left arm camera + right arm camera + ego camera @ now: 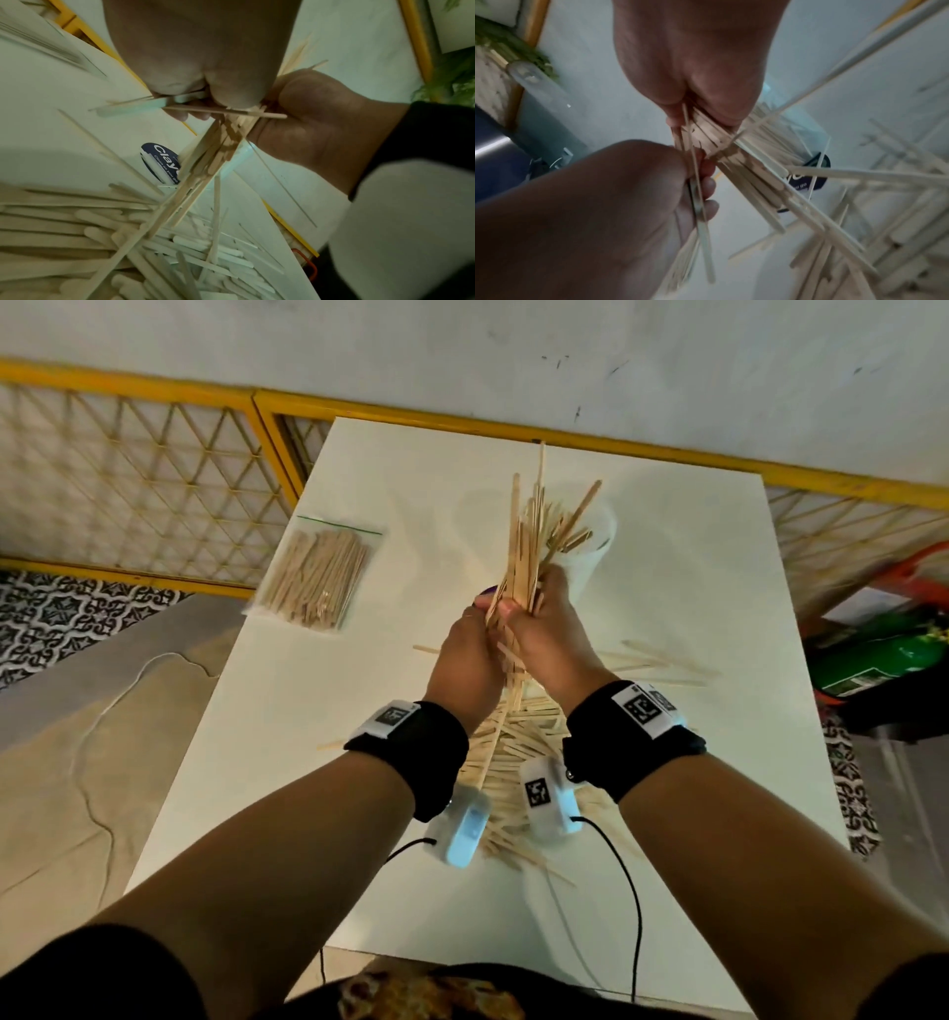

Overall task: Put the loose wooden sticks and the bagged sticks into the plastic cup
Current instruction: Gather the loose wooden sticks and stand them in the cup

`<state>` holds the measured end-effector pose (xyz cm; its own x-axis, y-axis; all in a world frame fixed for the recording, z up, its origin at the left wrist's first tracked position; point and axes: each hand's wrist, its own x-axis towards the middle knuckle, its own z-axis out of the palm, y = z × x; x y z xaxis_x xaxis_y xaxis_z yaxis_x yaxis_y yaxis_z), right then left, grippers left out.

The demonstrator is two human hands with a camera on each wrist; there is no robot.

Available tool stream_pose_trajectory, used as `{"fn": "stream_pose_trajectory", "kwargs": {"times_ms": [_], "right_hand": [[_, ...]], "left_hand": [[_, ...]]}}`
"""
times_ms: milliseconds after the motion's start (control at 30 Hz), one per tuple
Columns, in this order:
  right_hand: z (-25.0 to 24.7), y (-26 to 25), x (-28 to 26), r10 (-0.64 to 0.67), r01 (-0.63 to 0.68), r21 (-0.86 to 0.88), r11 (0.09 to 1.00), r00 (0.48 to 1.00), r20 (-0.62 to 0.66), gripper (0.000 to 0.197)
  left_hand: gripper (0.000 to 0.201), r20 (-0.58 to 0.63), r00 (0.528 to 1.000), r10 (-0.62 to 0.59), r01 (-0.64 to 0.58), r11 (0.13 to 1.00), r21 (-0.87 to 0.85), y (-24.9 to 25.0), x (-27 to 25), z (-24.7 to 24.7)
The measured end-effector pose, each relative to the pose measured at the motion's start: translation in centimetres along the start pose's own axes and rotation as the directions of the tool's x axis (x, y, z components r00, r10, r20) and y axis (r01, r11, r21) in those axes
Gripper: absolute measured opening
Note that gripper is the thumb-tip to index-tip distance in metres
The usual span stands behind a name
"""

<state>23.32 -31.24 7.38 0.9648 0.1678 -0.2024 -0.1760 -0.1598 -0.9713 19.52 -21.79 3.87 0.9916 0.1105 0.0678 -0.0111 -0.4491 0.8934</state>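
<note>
White and bare at its edges, the worktop (693,588) stands against a yellow-framed lattice fence (128,469) and a pale wall. Far left on it lies the zip bag of sticks (314,577), sealed and flat, well apart from the hands. It should handle as one light, slippery packet, best pinched by its long sides.

Next comes the left hand (464,660), fingers curled round the lower half of a bundle of wooden sticks (524,557). The right hand (552,629) closes on the same bundle just beside it, so both grips are tight with the thumbs pressed in. The bundle is tilted with its tips fanned out above the clear plastic cup (595,546), which already has a few sticks in it. Thin, stiff and smooth, such sticks will likely slide past one another and splay, so a hold near the middle, squeezed from both sides, seems safest.

Under the wrists a loose pile of sticks (518,747) is spread over the worktop.

Only the head view shows the bag and the cup's rim. The left wrist view shows a dark label (160,162) and stray sticks crossing the fingers (195,115). The right wrist view shows how the bundle's lower ends fan apart.
</note>
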Motion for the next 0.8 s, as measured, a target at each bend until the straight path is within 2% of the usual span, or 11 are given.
{"fn": "stream_pose_trajectory", "kwargs": {"times_ms": [100,267,333,400,467,500,533,600,633,667,800], "right_hand": [[0.3,0.9,0.4,0.042,-0.042,0.01,0.999,0.999,-0.026,0.033],[0.1,0.9,0.4,0.066,-0.065,0.04,0.997,0.997,-0.032,0.011],[-0.5,0.8,0.7,0.036,-0.033,0.083,0.996,0.999,-0.032,0.011],[-1.0,0.6,0.8,0.018,-0.014,0.172,0.985,1.0,-0.024,0.017],[-1.2,0.2,0.8,0.007,-0.008,0.282,0.959,1.0,0.006,0.019],[-1.3,-0.1,0.7,0.008,-0.017,0.33,0.944,1.0,0.028,0.021],[-1.3,-0.4,0.5,0.011,-0.03,0.373,0.927,0.999,0.053,0.025],[-1.4,-0.8,0.4,0.026,-0.068,0.393,0.917,0.993,0.112,0.026],[-1.4,-0.9,0.4,0.033,-0.079,0.364,0.928,0.991,0.132,0.021],[-1.4,-1.0,0.3,0.033,-0.078,0.333,0.94,0.99,0.138,0.016],[-2.0,-2.4,0.9,-0.05,0.042,0.208,0.977,0.998,0.035,0.009]], "left_hand": [[0.039,0.033,0.999,-0.035,0.035,0.999,0.017,-0.7,0.5,0.9],[0.043,0.102,0.995,-0.008,-0.008,0.988,0.154,-1.4,0.6,0.9],[0.038,0.121,0.991,-0.059,0.038,0.985,0.171,-1.9,0.7,0.1],[0.05,0.245,0.955,-0.168,0.161,0.986,0.05,-2.2,0.8,-0.8],[0.07,0.387,0.909,-0.157,0.159,0.987,0.026,-2.2,1.2,-1.0],[0.066,0.42,0.894,-0.152,0.142,0.988,0.057,-2.2,1.4,-0.9],[0.051,0.435,0.887,-0.157,0.125,0.987,0.103,-2.1,1.7,-0.8],[0.018,0.426,0.893,-0.143,0.085,0.985,0.152,-1.5,1.7,-0.9],[0.011,0.411,0.902,-0.133,0.082,0.987,0.14,-1.5,1.8,-0.8],[0.01,0.405,0.905,-0.128,0.087,0.989,0.117,-1.7,1.6,-0.9],[0.036,0.426,0.893,-0.148,0.148,0.988,0.033,-3.3,1.1,-1.5]]}}
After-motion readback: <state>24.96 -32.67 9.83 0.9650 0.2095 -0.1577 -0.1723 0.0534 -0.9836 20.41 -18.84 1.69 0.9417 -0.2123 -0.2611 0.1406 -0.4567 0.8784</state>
